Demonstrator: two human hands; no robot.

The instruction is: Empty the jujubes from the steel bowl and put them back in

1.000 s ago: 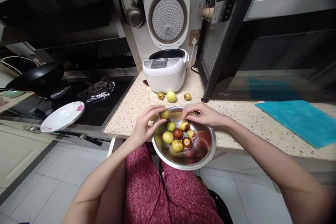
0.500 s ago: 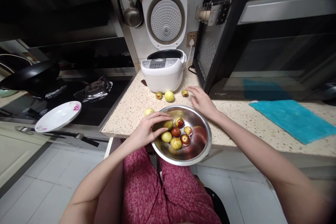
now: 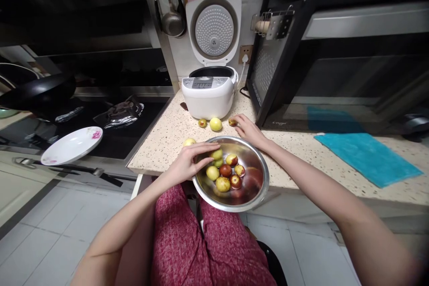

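A steel bowl [image 3: 258, 187] with several green and red-brown jujube fruits [image 3: 225, 174] sits half over the counter's front edge, above my lap. My left hand [image 3: 187, 163] rests on the bowl's left rim, fingers curled over a green fruit [image 3: 216, 154] inside. My right hand [image 3: 246, 127] reaches past the bowl onto the speckled counter [image 3: 167, 138], its fingertips touching a brownish fruit [image 3: 232, 121]. Two more fruits [image 3: 215, 124] lie in front of the rice cooker, and one [image 3: 188, 142] lies just left of the bowl.
A white rice cooker [image 3: 208, 96] with its lid up stands at the back. A black oven [image 3: 335, 53] fills the right side, with a blue cloth [image 3: 365, 156] before it. A black hob holds a floral plate [image 3: 72, 145] and a pan [image 3: 36, 94] at left.
My right hand left the bowl and moved back to the fruit near the cooker. My left hand set a green fruit on the counter, then returned to the bowl.
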